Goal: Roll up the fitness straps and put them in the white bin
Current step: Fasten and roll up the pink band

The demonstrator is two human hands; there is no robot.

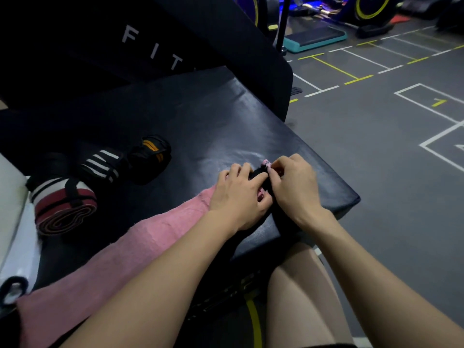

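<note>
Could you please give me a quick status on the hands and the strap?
Left hand and right hand both pinch the pink strap, rolling its far end. Three rolled straps wait on the pad. Nothing in the way.

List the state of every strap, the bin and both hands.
pink strap: mostly unrolled, far end being rolled
left hand: grips the roll
right hand: pinches the roll
red-and-white strap: rolled, on the pad
white-striped strap: rolled
orange-striped strap: rolled
white bin: at left edge, contents hidden
</note>
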